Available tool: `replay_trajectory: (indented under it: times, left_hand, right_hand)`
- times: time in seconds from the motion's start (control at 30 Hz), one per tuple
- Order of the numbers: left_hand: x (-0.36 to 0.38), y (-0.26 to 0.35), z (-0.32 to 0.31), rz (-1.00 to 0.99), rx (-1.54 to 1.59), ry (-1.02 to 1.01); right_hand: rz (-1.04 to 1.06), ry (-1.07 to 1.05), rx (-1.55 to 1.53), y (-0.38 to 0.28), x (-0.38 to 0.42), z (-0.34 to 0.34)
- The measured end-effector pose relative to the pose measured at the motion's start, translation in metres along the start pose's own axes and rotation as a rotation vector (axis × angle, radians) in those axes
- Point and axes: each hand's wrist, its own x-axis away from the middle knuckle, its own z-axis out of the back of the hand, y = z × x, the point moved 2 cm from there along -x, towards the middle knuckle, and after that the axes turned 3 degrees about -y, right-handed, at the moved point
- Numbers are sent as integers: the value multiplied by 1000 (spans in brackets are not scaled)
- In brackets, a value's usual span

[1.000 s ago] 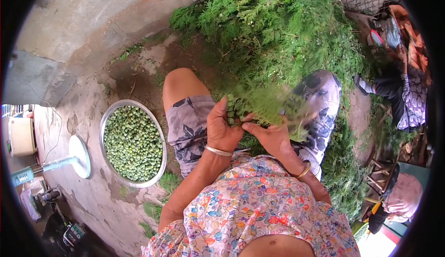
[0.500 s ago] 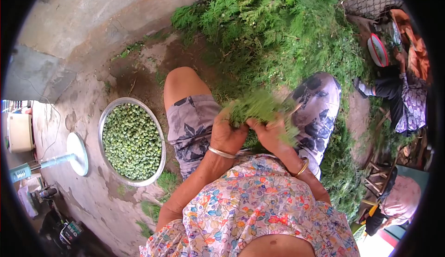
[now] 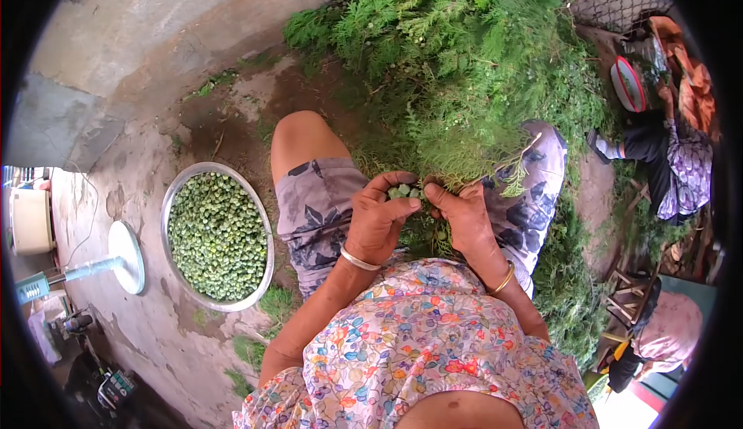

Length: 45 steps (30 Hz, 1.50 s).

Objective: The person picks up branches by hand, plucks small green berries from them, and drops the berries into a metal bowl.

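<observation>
Between my knees, my left hand (image 3: 379, 216) is curled round a few small green cones (image 3: 404, 192), which show between its thumb and fingers. Close beside it, my right hand (image 3: 464, 216) pinches a feathery green sprig (image 3: 472, 146) that fans out above it, towards my right knee. The two hands nearly touch at the fingertips. A large heap of leafy green branches (image 3: 457, 50) lies on the ground in front of me. To my left, a round metal basin (image 3: 269, 255) holds many of the same green cones.
At the left are a pale blue standing fan (image 3: 128, 257) and a beige box (image 3: 32, 222). On the right sits a person in a patterned top (image 3: 687, 170) beside a red-rimmed basin (image 3: 628, 85); another person in pink (image 3: 672, 328) is at the lower right.
The sprig has moved up and forward from between my hands, with my right hand at its lower end. Green cones now show in my left hand.
</observation>
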Motion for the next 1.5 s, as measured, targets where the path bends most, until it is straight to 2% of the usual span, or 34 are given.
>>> replay_trajectory:
  times: [0.2,0.33,0.37,0.4,0.43,0.47,0.53,0.57,0.6,0.67,0.73,0.8,0.93,1.0,1.07,1.13,1.2,1.27,1.33,1.37,1.4,1.47,1.5]
  left_hand:
    - [-5,-12,2,-51,-42,59]
    - [-7,-11,7,-93,-358,81]
    - [-6,-7,10,-122,-372,127]
    - [-6,-7,9,-102,-357,41]
    - [-6,-4,9,-79,-339,-54]
    - [-6,0,13,-98,-343,-28]
    - [-5,3,21,26,-182,-107]
    - [-3,7,26,40,-3,-73]
    - [0,15,33,29,-5,-66]
    - [13,37,56,7,233,67]
    - [37,67,68,-58,292,16]
    - [58,102,91,-234,10,199]
    - [99,159,181,-515,-66,588]
    - [127,180,212,-542,-213,781]
    - [150,190,243,-534,-609,1091]
    - [166,193,295,-548,-934,1220]
    - [172,199,263,-445,-1687,1409]
    - [164,189,263,-811,-1410,1216]
    - [141,178,197,-686,-1001,1010]
    - [125,169,156,-731,-922,896]
    - [109,158,118,-703,-865,834]
    - [87,138,64,-627,-869,534]
    - [79,124,40,-534,-888,448]
  right_hand:
    - [-27,26,29,3,2,-4]
    - [-74,108,122,3,3,-3]
    - [-56,52,108,8,1,2]
    - [-75,7,99,9,0,8]
    - [-92,48,41,8,0,7]
    - [-101,18,40,8,-2,6]
    - [-125,209,-111,7,-5,10]
    - [-129,191,-111,6,-8,10]
    - [-117,174,-156,4,-11,11]
    - [-109,152,-204,7,-17,20]
    - [-184,98,-220,21,-20,32]
    - [-192,83,-226,23,-19,30]
    - [-186,43,-257,20,-19,24]
    - [-223,37,-276,13,-17,18]
    - [-257,58,-293,16,-18,14]
    - [-251,47,-356,20,-21,27]
    - [-313,21,-420,5,-17,20]
    - [-324,55,-445,0,-19,20]
    - [-268,86,-468,-9,-17,14]
    - [-232,82,-492,-13,-17,12]
    - [-224,90,-490,-14,-17,13]
    - [-196,55,-560,-15,-17,14]
    - [-66,70,-575,-3,-24,23]
